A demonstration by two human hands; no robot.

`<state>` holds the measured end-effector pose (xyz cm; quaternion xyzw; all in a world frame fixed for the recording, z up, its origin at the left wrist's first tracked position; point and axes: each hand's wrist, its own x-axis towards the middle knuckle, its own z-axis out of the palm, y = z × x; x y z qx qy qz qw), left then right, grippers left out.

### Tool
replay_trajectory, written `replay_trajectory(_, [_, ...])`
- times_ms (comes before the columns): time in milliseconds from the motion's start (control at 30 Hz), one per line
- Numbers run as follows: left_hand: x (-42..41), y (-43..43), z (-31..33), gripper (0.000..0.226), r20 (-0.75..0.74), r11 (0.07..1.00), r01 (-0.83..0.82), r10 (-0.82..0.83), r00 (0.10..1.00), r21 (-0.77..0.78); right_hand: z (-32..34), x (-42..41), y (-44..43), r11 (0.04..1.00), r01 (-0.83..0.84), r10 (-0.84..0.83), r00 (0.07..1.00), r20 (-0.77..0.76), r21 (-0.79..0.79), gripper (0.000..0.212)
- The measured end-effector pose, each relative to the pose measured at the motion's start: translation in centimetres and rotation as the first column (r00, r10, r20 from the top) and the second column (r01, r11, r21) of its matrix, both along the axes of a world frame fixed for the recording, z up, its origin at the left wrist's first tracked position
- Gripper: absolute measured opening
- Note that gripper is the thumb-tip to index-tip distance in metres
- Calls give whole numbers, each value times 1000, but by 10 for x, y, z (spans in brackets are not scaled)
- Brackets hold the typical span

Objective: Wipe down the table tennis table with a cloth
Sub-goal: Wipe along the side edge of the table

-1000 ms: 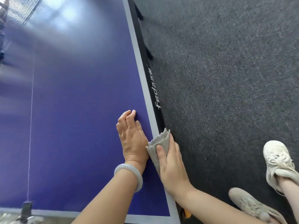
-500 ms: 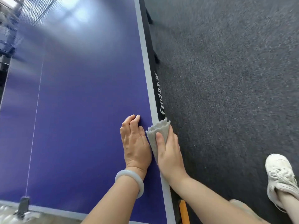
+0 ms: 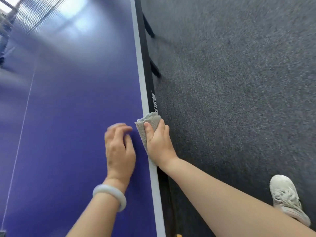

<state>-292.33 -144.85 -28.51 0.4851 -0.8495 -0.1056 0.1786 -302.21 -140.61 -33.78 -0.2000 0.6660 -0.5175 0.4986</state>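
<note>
Further along the bench (image 3: pixel 77 117) edge now sits the cloth (image 3: pixel 150 121), the right hand (image 3: pixel 158 144) fingers clamped on it (logo (image 3: pixel 154 101) partly covered); the left hand (image 3: pixel 119 151) follows, fingers relaxed, blurred. Edge wiping seems to advance.

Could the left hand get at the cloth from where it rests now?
Probably yes. The left hand lies on the table just beside the cloth, with only bare surface between them. The right hand grips the cloth at the table's edge.
</note>
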Motion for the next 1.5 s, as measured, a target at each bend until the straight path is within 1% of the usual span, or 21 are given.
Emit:
replay_trajectory(100, [-41,-56,4,35,50,995,-92,90,995,37,2,-2,1,1000,-17,17,1000,13,-5,69])
replay_trajectory(167, [-64,-91,-2,47,163,987,-116,98,982,107,2,-2,3,1000,-28,28,1000,2,-9,69])
replay_trajectory(233, [-77,-112,-12,51,261,976,-160,117,958,151,0,-2,4,999,-27,27,1000,-2,-18,71])
replay_trajectory(267, [-79,-117,-18,52,270,972,-184,140,952,145,-2,-2,4,999,-30,30,1000,-3,-27,73])
replay_trajectory(333, [-81,-117,-25,51,226,974,-205,178,958,101,-3,-4,5,999,-26,27,1000,10,-48,82])
replay_trajectory(400, [-81,-116,-27,50,182,977,-195,178,967,81,-1,-4,7,998,4,-2,999,47,-55,92])
replay_trajectory(467, [-80,-117,-28,50,171,979,-187,171,970,83,0,-9,-1,998,42,-37,995,93,-56,94])
replay_trajectory(533, [-81,-118,-27,50,174,979,-185,168,970,88,-2,-27,-32,996,85,-79,988,133,-39,88])
replay_trajectory(633, [-79,-120,-26,51,175,979,-186,169,970,84,-9,-71,-115,991,132,-127,982,140,-31,60])
replay_trajectory(733, [-79,-123,-26,50,182,977,-199,182,966,79,-16,-97,-164,981,191,-176,956,236,-42,60])
replay_trajectory(800, [-80,-122,-25,50,182,976,-202,184,966,83,-18,-84,-145,980,194,-177,954,243,-50,61])
replay_trajectory(867, [-80,-121,-25,50,183,976,-202,184,966,84,-12,-55,-99,972,229,-209,941,267,-44,64])
replay_trajectory(933, [-81,-121,-25,51,192,975,-207,188,963,85,-4,-27,-52,973,231,-225,916,332,24,66])
replay_trajectory(1000, [-81,-121,-25,56,199,973,-213,193,961,85,3,-17,-31,975,194,-221,905,362,111,71])
replay_trajectory(1067, [-83,-121,-24,59,198,973,-215,195,961,85,2,-31,-50,977,145,-194,912,360,159,79])
replay_trajectory(1100, [-84,-121,-23,59,199,973,-215,194,961,87,-1,-44,-71,978,143,-188,915,358,150,79])
replay_trajectory(1200, [-84,-121,-23,58,202,972,-215,193,960,93,-14,-96,-152,983,126,-169,914,370,137,66])
replay_trajectory(1267, [-83,-120,-24,56,207,971,-218,194,959,96,-19,-115,-183,981,138,-181,909,376,139,66])
replay_trajectory(1333, [-82,-119,-24,52,214,969,-223,198,957,103,-22,-107,-175,985,128,-163,916,367,120,67])
replay_trajectory(1433, [-83,-119,-25,52,228,966,-237,209,951,107,-14,-68,-108,976,163,-206,900,383,141,58])
replay_trajectory(1500, [-83,-118,-25,53,242,964,-247,216,946,102,-6,-41,-64,967,185,-243,872,425,174,62])
